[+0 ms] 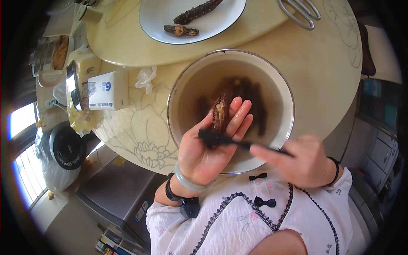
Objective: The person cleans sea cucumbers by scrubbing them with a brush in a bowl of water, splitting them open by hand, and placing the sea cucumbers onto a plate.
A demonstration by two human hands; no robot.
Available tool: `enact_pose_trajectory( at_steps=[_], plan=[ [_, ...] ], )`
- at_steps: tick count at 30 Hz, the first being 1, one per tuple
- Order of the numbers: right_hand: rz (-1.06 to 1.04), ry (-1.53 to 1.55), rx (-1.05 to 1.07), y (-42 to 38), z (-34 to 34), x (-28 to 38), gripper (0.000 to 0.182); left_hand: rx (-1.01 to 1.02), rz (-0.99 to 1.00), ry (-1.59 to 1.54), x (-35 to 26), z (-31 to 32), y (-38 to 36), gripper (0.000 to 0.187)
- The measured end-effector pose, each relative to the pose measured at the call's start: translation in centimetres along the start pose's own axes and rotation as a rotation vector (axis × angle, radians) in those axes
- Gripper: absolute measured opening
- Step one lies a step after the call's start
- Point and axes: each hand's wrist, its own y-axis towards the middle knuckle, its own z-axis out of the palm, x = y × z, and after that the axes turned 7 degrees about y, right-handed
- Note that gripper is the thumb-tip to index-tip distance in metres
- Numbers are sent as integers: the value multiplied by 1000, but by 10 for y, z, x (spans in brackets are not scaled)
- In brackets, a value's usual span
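Note:
My left hand (202, 159) lies palm up over the bowl, thumb and fingers around a dark brown sea cucumber (219, 112) whose slit side shows pale flesh. A slim black brush (212, 139) is in my right hand (304, 159), its head across the left palm at the sea cucumber's lower end. The bristles cannot be made out, and the right hand is slightly blurred. Beneath both hands stands a wide, pale bowl (285, 85) of cloudy brownish water, with several dark sea cucumbers (259, 104) under the surface.
On the raised tabletop beyond the bowl, a white plate (148, 25) carries a spiky sea cucumber (197, 12) and a smaller piece (182, 30). Scissors (304, 15) lie to its right. A tissue pack (108, 91) and crumpled plastic (145, 79) are left of the bowl.

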Motion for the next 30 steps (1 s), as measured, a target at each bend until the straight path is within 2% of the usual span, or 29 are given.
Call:
enact_pose_trajectory(
  at_steps=[2, 4, 6, 10, 12, 13, 15, 22, 24, 28, 30],
  plan=[
    [130, -245, 34, 3, -9, -8, 61, -9, 7, 9, 2, 0, 1, 44],
    [136, -249, 47, 2, -8, -6, 63, -12, 20, 23, 3, 5, 1, 44],
    [26, 65, 94, 0, -5, 1, 63, -163, 16, 6, 2, 13, 0, 44],
    [136, -174, 57, 3, -14, -6, 58, -125, 11, -12, 3, 12, 2, 43],
    [148, -163, -16, 2, -20, -14, 57, -306, 24, 129, 6, 20, 3, 43],
    [161, -149, -88, 3, -22, -17, 56, -303, 24, 129, 5, 21, 3, 43],
    [158, -149, -99, 5, -24, -22, 56, -234, -6, 179, 5, 21, 0, 50],
    [148, -151, -91, 16, -29, -26, 57, -234, -5, 255, 2, 14, -3, 58],
    [141, -133, -92, 16, -27, -27, 57, -71, -70, 162, -4, -5, -5, 58],
    [141, -90, -117, 14, -22, -30, 58, 56, -48, 161, 1, -7, -1, 55],
    [150, -69, -72, 12, -26, -27, 57, -458, 39, 386, 8, 21, 0, 52]
  ],
)
